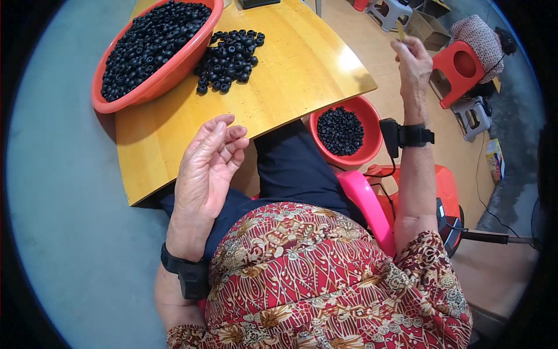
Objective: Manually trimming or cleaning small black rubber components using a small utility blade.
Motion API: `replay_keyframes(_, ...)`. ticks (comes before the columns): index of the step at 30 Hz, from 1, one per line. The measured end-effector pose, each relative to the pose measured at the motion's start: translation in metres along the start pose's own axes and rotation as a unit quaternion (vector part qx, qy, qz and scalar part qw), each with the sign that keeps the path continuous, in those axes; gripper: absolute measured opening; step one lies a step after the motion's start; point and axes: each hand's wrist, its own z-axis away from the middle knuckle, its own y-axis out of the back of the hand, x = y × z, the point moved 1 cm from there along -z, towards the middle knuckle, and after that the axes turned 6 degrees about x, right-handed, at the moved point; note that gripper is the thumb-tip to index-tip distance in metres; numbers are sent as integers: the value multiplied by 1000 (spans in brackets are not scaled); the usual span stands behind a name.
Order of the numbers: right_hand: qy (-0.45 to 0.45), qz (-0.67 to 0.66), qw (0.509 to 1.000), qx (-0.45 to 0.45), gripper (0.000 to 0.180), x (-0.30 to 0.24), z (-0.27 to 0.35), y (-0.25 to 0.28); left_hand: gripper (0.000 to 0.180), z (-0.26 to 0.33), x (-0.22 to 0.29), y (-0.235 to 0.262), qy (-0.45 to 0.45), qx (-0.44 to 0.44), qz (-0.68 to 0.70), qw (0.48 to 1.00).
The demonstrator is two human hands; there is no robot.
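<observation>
Over the near edge of the table, my left hand (206, 166) is turned partly palm up with its fingers loosely curled and apart. Nothing shows in it. My right hand (414, 63) is raised at the far right, pinching a thin yellow strip-like tool (400, 30) that points upward. Small black ring-shaped parts (229, 61) lie in a loose pile on the table, beyond my left hand. Many more of these parts fill a large red basin (125, 103) at the table's left. A smaller red basin (375, 139), below the table's right corner, also holds small black parts.
The yellow wooden table (290, 75) ends in a corner above the smaller basin. A pink chair arm (366, 209) is beside my right side. Red stool (459, 70), white-and-grey stool (472, 116), cardboard box (428, 29) and yellow carton (495, 158) stand on the floor at right.
</observation>
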Motion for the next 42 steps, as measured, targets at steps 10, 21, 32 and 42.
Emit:
replay_keyframes(10,-109,201,973,39,29,116,16,33,28,-1,-1,0,-6,20,-10,1000)
replay_keyframes(21,54,11,974,-220,20,-55,33,-106,22,-3,-2,9,-1,17,-4,1000)
replay_keyframes(32,-21,-37,933,-359,27,-74,93,-184,19,-7,-2,10,9,-7,-14,1000)
replay_keyframes(42,153,58,923,-348,26,-87,111,-184,18,-6,-1,11,8,-6,-23,1000)
